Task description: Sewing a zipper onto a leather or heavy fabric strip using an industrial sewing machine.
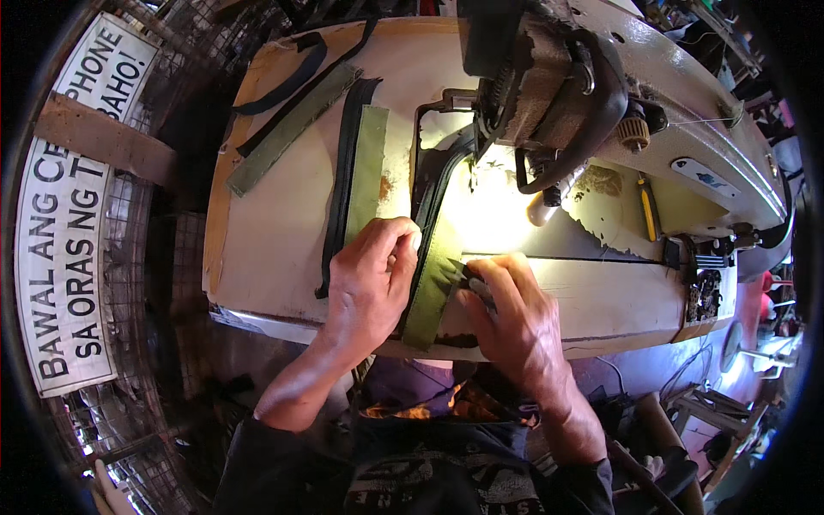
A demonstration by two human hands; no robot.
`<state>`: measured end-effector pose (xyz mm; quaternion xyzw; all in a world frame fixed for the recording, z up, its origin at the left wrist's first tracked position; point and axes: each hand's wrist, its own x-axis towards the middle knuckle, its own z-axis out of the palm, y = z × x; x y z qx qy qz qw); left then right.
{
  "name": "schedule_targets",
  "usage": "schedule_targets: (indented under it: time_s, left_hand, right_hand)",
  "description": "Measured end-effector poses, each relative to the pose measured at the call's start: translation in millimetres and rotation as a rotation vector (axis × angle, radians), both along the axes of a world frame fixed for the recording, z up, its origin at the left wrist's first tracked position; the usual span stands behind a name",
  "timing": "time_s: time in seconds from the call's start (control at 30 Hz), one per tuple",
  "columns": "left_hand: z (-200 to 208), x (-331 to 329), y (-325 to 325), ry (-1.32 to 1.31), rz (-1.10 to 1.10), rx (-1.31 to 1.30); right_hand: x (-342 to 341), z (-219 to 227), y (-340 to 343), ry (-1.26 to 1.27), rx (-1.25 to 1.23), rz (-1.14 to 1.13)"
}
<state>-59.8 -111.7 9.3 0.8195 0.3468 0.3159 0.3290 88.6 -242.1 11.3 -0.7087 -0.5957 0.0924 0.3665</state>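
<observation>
Green strip looks stitched to black tape; loose strips wait. Left grip closed alongside; right grip holds dark tool.

So both forearms come up from the bottom, left one slanting right, right one slanting left. Both are bare below the elbows, roughly. Left hand is curled in, thumb and index tips pinched close, wrist pretty much straight. Right hand sits a touch lower, wrist bent inward, thumb and bent fingers closed in a grip pointing at the left. The hands are near each other, not touching.
</observation>
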Motion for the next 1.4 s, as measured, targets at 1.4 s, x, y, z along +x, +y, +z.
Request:
schedule_targets:
  time_s: [1.4]
  left_hand:
    - [-5, -55, -45, -0.133, -0.240, -0.160]
  right_hand:
    - [-37, -12, -12, 0.002, 0.005, -0.012]
